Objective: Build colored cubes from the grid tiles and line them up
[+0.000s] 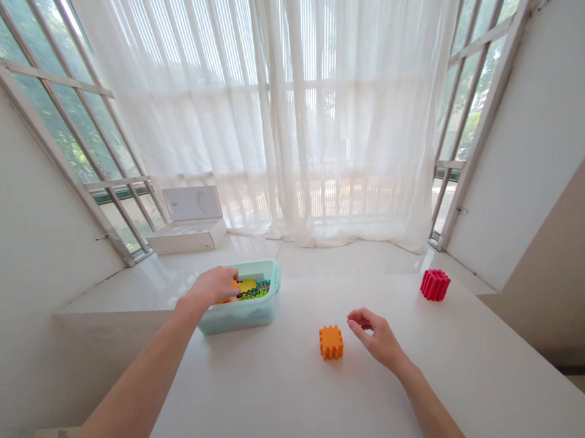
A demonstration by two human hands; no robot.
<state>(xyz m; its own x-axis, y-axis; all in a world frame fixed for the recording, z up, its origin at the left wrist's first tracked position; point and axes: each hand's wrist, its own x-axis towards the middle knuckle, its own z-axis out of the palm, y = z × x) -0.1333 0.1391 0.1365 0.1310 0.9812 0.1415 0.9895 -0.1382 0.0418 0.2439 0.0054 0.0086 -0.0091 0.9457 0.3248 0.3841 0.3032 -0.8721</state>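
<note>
My left hand (214,285) reaches into a light blue bin (244,313) at the table's left edge. Its fingers lie among several coloured toy pieces (250,287), yellow, green and orange; whether they grip one is hidden. My right hand (375,334) hovers just right of an orange toothed cube (330,342) on the white table (310,394). That hand holds nothing, with its fingers loosely curled and apart. A red toothed cube (435,284) stands at the table's far right corner.
Beyond the table lies a glossy white sill with a white box (187,234), its lid raised, on the left. Sheer white curtains (290,105) cover the window behind. A beige wall panel (563,278) rises on the right.
</note>
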